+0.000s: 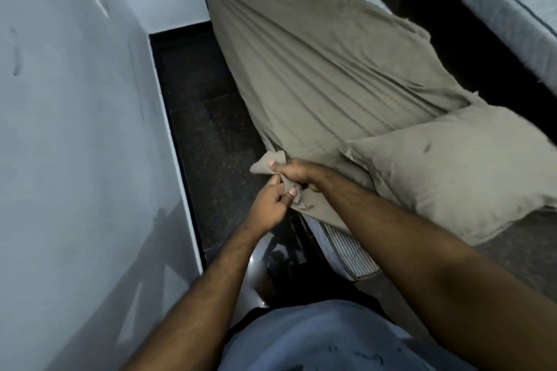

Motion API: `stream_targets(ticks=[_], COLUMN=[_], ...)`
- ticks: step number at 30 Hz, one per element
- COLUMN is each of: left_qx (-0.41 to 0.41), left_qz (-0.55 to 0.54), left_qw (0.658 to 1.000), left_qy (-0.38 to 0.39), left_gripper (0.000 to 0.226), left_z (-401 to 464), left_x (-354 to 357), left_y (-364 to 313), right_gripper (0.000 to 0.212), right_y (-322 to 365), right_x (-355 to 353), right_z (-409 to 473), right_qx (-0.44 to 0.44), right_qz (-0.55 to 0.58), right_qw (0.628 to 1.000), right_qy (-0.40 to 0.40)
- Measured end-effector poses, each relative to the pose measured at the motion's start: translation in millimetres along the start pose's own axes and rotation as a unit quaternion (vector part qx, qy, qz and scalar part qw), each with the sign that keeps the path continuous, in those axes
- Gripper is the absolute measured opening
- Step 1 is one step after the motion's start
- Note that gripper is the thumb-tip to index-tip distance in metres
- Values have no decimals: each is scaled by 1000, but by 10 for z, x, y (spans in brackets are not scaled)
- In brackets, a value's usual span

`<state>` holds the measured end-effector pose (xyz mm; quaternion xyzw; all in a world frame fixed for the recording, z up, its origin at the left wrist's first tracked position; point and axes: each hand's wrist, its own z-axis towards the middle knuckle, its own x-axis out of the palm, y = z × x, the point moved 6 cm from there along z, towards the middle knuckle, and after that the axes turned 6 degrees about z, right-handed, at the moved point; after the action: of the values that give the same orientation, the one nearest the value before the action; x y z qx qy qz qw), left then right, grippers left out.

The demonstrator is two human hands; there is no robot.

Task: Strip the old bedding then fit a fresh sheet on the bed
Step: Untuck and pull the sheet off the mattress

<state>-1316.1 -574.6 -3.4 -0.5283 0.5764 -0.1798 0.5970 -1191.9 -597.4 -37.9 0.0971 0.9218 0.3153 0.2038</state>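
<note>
In the head view, we have both hands at the lower centre of the frame, pinching one corner of the olive sheet. Our left hand and right hand each hold a closed grip on the bunched cloth. The sheet stretches taut toward the upper centre, over the mattress; a pillow lies at right. We judge it best to lift the corner clear before pulling. We read no brand or writing.
</note>
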Motion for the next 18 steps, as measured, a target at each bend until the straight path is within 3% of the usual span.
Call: stream_targets(ticks=[3, 5, 8, 11, 15, 18], left_qx=[83, 115, 132, 119, 2, -139], left_qz=[120, 171, 150, 63, -71, -81], left_qw=[989, 977, 977, 982, 959, 963], left_qy=[39, 53, 70, 130, 275, 217], left_gripper=[54, 57, 58, 61, 22, 36], left_z=[30, 77, 226, 436, 607, 889], left_x=[-42, -79, -129, -175, -315, -447], left_y=[-50, -111, -151, -74, -133, -9], right_gripper=[73, 74, 74, 40, 41, 43], right_y=[169, 207, 309, 430, 608, 669], right_x=[-95, -142, -149, -155, -349, -632], right_z=[-2, 96, 236, 418, 542, 501], right_qx=[-6, 11, 16, 4, -27, -29], right_qz=[-64, -130, -202, -277, -407, -468], right_qw=[998, 991, 979, 960, 909, 880], right_qy=[11, 15, 30, 48, 81, 71])
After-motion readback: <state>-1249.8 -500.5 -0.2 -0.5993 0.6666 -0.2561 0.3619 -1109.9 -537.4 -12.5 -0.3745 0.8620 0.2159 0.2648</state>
